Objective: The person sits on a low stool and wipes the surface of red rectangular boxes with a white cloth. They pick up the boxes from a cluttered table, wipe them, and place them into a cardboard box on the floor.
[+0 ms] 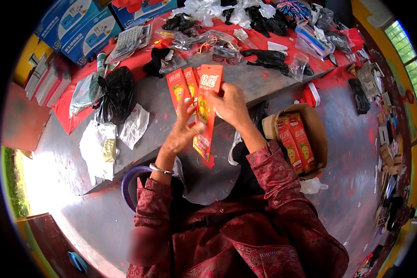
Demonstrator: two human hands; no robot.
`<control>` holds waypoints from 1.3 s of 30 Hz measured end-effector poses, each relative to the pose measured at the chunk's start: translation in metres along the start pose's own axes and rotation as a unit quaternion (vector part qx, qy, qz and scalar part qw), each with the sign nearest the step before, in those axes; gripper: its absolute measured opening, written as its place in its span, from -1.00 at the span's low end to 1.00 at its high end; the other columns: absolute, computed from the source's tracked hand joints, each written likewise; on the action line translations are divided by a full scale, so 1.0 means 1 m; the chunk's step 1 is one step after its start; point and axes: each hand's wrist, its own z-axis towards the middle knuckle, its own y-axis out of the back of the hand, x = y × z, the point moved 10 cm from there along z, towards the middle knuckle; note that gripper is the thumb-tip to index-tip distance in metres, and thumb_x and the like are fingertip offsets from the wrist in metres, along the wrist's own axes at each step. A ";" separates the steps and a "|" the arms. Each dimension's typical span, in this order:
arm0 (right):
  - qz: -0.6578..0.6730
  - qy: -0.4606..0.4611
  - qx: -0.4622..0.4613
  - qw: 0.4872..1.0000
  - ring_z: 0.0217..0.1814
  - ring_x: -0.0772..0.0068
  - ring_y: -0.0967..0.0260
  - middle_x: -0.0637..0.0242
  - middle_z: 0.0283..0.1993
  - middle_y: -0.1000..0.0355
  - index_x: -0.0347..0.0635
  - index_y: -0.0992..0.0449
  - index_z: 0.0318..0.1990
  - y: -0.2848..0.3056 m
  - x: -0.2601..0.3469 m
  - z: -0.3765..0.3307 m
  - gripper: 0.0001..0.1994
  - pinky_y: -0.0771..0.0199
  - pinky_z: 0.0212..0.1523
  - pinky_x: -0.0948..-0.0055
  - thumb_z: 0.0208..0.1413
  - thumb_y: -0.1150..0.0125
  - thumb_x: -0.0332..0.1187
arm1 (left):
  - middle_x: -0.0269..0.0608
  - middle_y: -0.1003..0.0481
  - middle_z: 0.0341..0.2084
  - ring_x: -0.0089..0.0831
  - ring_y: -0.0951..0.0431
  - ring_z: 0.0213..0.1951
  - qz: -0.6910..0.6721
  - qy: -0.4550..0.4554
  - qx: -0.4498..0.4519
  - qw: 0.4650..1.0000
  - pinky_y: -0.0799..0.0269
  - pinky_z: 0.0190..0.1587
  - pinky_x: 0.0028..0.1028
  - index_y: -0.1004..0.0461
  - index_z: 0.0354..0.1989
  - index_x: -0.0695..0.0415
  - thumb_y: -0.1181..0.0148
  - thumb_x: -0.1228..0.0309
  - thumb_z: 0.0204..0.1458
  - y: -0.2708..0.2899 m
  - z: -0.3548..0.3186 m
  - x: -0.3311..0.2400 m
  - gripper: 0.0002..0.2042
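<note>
A long, flat red-orange packet (211, 76) with a hang hole and yellow cartoon fruit is pinched along its right edge by my right hand (231, 105). In front of its lower part is my left hand (180, 132), fingers spread and a little blurred; whether its thumb touches the packet I cannot tell. Just behind lie more red packets (175, 88) of the same look, side by side at the edge of the grey table (146, 95), partly hidden by my hands.
An open cardboard carton (322, 139) with similar red boxes (301, 143) stands at my right. At left are a black plastic bag (116, 95), crumpled white paper (135, 125) and a purple bucket (129, 183). Plastic bags and loose goods cover the red cloth (164, 39) at the back.
</note>
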 end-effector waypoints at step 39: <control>0.302 -0.079 0.206 0.927 -0.54 0.75 -0.27 0.44 -0.53 -0.43 -0.25 -0.52 -0.42 0.014 0.008 -0.010 -0.87 -0.24 -0.53 0.69 0.04 -0.16 -0.38 | 0.33 -0.21 0.05 0.07 -0.40 -0.02 -0.537 0.143 0.056 0.829 -0.41 -0.05 -0.05 -0.05 0.19 0.29 -0.05 0.43 -0.06 -0.029 -0.011 0.000 -0.41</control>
